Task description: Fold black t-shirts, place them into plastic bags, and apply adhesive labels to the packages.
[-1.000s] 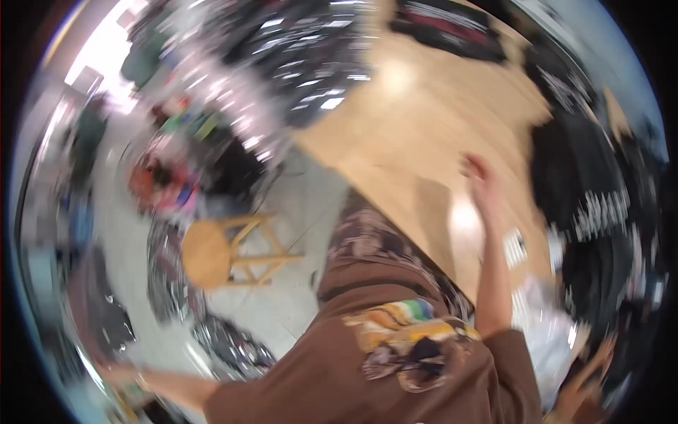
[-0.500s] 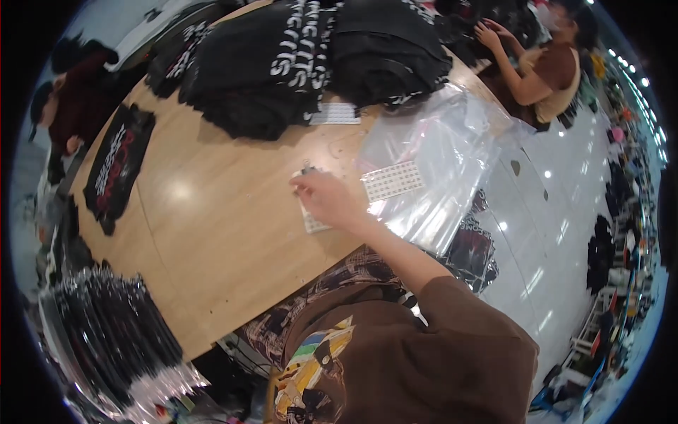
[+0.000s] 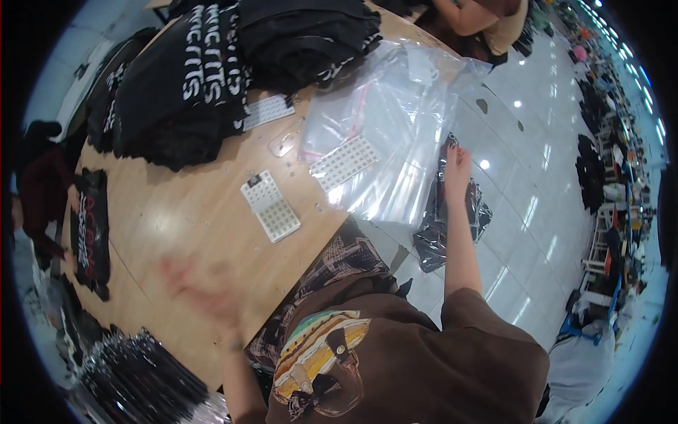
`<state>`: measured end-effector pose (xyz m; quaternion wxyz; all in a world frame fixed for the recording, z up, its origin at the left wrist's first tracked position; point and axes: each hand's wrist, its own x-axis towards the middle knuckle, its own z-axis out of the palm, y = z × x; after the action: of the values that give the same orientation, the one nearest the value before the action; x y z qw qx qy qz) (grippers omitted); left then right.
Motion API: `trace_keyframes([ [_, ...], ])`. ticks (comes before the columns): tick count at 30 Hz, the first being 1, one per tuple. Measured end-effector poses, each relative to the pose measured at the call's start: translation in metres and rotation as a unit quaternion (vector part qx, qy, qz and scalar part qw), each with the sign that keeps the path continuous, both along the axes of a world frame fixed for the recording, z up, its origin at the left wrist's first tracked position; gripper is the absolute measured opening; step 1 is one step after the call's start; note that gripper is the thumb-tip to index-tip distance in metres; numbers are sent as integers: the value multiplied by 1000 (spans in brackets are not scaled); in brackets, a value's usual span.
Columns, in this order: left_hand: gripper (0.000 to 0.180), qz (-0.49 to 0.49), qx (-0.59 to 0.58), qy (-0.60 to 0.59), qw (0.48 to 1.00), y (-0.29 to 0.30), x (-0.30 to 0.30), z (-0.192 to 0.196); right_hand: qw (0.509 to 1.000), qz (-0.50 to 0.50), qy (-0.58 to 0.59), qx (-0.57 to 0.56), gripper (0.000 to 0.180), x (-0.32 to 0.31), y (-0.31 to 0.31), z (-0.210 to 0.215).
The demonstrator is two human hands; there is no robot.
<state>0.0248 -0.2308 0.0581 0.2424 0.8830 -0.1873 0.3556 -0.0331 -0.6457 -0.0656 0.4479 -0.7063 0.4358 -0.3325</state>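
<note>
My left hand (image 3: pixel 205 290) is over the near left part of the wooden table (image 3: pixel 152 247), smeared by motion, so its fingers cannot be read. My right hand (image 3: pixel 458 168) reaches out past the table's right edge, fingers curled in; whatever they may hold is too small to make out. Just beside it, the clear plastic bags (image 3: pixel 395 169) overhang the edge, and lower down are black bagged garments (image 3: pixel 441 237). Between my hands lies a white sheet of small labels (image 3: pixel 272 212) with a dark clip at its top. A second label sheet (image 3: pixel 346 162) rests on the plastic bags.
Heaped black printed garments (image 3: pixel 162 106) cover the far side, with another label sheet (image 3: pixel 268 112) against them. A folded black garment (image 3: pixel 92 233) lies far left, a co-worker's hands (image 3: pixel 70 261) at it. Packed garments (image 3: pixel 141 374) stand lower left. Another co-worker (image 3: pixel 487 25) is far right.
My right hand has left the label sheet on the table and swung right, beyond the table edge. My left hand has come into view. The whole view has turned to the right.
</note>
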Motion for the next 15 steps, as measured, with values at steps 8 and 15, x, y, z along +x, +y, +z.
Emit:
trace_keyframes([
  [8, 65, -479, 213, 203, 827, -143, -4, -67, 963, 68, -109, 237, 43, 6, 73, 4],
  [15, 85, -347, 197, 230, 888, -158, 50, -68, 966, 38, -54, 249, 47, 130, 73, 49],
])
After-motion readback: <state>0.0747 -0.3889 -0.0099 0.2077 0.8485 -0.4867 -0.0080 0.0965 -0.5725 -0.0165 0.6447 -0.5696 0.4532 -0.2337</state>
